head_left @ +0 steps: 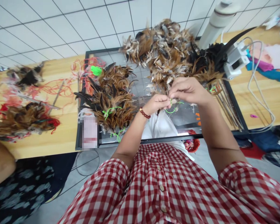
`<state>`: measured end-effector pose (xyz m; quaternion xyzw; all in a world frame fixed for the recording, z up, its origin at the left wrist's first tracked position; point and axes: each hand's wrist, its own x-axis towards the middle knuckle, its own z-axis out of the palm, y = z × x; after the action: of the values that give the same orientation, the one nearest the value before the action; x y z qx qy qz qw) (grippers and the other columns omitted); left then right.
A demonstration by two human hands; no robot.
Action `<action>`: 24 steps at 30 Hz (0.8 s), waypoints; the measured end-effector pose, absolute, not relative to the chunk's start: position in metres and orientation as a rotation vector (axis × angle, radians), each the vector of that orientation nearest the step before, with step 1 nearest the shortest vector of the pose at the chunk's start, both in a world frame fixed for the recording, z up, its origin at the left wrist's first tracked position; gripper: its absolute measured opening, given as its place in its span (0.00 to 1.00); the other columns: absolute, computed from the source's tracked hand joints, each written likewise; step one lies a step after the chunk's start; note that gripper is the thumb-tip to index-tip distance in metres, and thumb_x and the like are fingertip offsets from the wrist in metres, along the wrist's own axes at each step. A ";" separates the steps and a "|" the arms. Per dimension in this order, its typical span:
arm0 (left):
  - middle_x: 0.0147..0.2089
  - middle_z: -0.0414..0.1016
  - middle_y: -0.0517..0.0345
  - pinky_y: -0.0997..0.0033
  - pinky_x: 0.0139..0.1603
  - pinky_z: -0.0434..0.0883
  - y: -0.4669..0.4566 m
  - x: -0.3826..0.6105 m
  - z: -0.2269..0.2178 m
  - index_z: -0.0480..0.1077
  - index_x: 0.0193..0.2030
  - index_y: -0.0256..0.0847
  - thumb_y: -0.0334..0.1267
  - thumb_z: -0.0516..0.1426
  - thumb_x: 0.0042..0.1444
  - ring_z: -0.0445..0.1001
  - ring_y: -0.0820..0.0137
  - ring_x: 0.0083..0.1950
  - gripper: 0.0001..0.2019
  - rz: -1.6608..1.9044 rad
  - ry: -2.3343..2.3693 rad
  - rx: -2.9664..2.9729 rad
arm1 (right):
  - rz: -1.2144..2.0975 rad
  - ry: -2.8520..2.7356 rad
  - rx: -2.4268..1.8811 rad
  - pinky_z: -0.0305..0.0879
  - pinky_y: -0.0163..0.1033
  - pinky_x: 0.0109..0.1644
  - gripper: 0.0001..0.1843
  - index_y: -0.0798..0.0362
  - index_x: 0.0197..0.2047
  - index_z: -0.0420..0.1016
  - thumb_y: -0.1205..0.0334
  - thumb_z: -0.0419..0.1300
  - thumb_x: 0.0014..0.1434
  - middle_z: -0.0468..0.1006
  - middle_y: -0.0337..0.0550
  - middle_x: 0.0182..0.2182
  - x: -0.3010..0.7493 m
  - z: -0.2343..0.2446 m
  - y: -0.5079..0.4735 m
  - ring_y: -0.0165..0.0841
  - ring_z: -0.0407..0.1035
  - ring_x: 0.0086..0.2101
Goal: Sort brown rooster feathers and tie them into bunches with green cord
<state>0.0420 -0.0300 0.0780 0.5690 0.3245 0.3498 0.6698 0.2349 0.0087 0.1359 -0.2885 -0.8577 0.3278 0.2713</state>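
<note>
My left hand (156, 104), with a beaded bracelet at its wrist, is closed in a pinch over the glass-topped tray. Close beside it, my right hand (189, 89) pinches too, and the fingertips of both nearly meet. A thin green string (171, 111) loops below the fingers, with a small pale feather tuft at the pinch, partly hidden by the fingertips. Beyond the hands rises a big heap of brown and grey feathers (163, 46). Left of them lie brown feather bundles (114, 99) tied with green string.
Black feathers (207, 56) lie near a white power adapter (236, 60) with a trailing cable. Thin sticks (228, 104) rest at the tray's right. Green yarn (96, 70) and red strings (60, 85) lie leftward. Another person's arm (1, 163) shows at lower left, near more feathers (25, 121).
</note>
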 end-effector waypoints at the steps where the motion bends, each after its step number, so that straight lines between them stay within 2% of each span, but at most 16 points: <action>1: 0.20 0.63 0.62 0.73 0.26 0.50 -0.032 0.042 0.080 0.72 0.25 0.39 0.66 0.70 0.46 0.56 0.78 0.22 0.29 0.797 0.662 1.180 | 0.976 -2.197 -0.752 0.65 0.44 0.38 0.26 0.47 0.31 0.83 0.33 0.64 0.62 0.77 0.43 0.28 0.235 0.130 0.013 0.36 0.69 0.31; 2: 0.20 0.62 0.63 0.73 0.25 0.48 -0.034 0.042 0.082 0.71 0.25 0.39 0.69 0.70 0.44 0.54 0.80 0.21 0.31 0.828 0.631 1.091 | 1.001 -2.093 -0.771 0.64 0.43 0.37 0.28 0.47 0.29 0.83 0.29 0.65 0.60 0.75 0.42 0.26 0.234 0.123 0.016 0.35 0.67 0.29; 4: 0.20 0.58 0.65 0.74 0.24 0.46 -0.034 0.043 0.086 0.66 0.24 0.40 0.67 0.69 0.47 0.50 0.82 0.20 0.31 0.906 0.667 0.959 | 0.961 -1.953 -0.859 0.62 0.42 0.34 0.32 0.48 0.28 0.82 0.25 0.65 0.57 0.72 0.41 0.23 0.228 0.107 0.017 0.33 0.64 0.26; 6: 0.20 0.56 0.66 0.75 0.23 0.46 -0.030 0.045 0.086 0.63 0.24 0.40 0.63 0.67 0.55 0.48 0.82 0.20 0.29 0.979 0.772 0.868 | 0.869 -1.896 -0.980 0.61 0.42 0.34 0.33 0.48 0.29 0.82 0.25 0.64 0.58 0.72 0.41 0.23 0.222 0.093 0.012 0.33 0.63 0.26; 9: 0.23 0.59 0.66 0.75 0.23 0.48 -0.020 0.046 0.078 0.64 0.26 0.41 0.57 0.64 0.63 0.49 0.82 0.20 0.25 1.070 0.968 0.830 | 0.744 -1.942 -1.072 0.65 0.43 0.37 0.31 0.48 0.30 0.83 0.29 0.61 0.63 0.74 0.42 0.24 0.218 0.083 0.003 0.35 0.67 0.28; 12: 0.27 0.64 0.64 0.74 0.28 0.59 -0.012 0.048 0.065 0.67 0.27 0.41 0.52 0.63 0.65 0.58 0.78 0.25 0.21 1.198 1.208 0.994 | 0.687 -2.053 -1.011 0.67 0.43 0.40 0.28 0.49 0.32 0.83 0.35 0.58 0.67 0.77 0.43 0.26 0.219 0.082 -0.004 0.36 0.71 0.30; 15: 0.30 0.69 0.60 0.70 0.44 0.67 -0.013 0.049 0.058 0.69 0.26 0.42 0.43 0.64 0.65 0.70 0.71 0.38 0.17 1.283 1.430 1.351 | 0.669 -2.132 -0.957 0.67 0.43 0.40 0.27 0.49 0.31 0.82 0.38 0.56 0.69 0.77 0.44 0.27 0.221 0.083 -0.009 0.36 0.72 0.30; 17: 0.33 0.72 0.57 0.68 0.48 0.67 -0.018 0.049 0.057 0.70 0.28 0.42 0.37 0.61 0.65 0.71 0.67 0.41 0.13 1.181 1.472 1.628 | 0.650 -2.130 -0.982 0.68 0.43 0.41 0.27 0.48 0.32 0.81 0.37 0.55 0.70 0.78 0.44 0.28 0.222 0.083 -0.010 0.37 0.72 0.31; 19: 0.37 0.74 0.54 0.66 0.46 0.66 -0.024 0.049 0.058 0.71 0.32 0.42 0.34 0.57 0.65 0.71 0.65 0.40 0.09 1.009 1.447 1.871 | 0.605 -2.085 -1.045 0.70 0.46 0.43 0.27 0.47 0.33 0.82 0.36 0.55 0.69 0.79 0.46 0.31 0.222 0.084 -0.010 0.39 0.73 0.35; 22: 0.40 0.74 0.51 0.65 0.43 0.65 -0.030 0.048 0.060 0.73 0.37 0.42 0.37 0.55 0.67 0.71 0.63 0.40 0.08 0.846 1.375 2.075 | 0.551 -2.030 -1.155 0.72 0.52 0.49 0.25 0.46 0.34 0.82 0.36 0.58 0.68 0.79 0.49 0.36 0.223 0.087 -0.009 0.44 0.74 0.40; 24: 0.38 0.73 0.51 0.65 0.43 0.65 -0.030 0.049 0.059 0.72 0.36 0.42 0.39 0.54 0.68 0.70 0.63 0.39 0.10 0.841 1.324 2.084 | 0.564 -2.023 -1.178 0.73 0.55 0.51 0.24 0.45 0.33 0.82 0.35 0.60 0.67 0.78 0.49 0.37 0.223 0.090 -0.008 0.46 0.74 0.42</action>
<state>0.0486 -0.0301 0.0594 0.7707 0.4898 0.3111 0.2633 0.2233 -0.0084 0.0895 -0.4567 -0.7842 0.2185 0.3588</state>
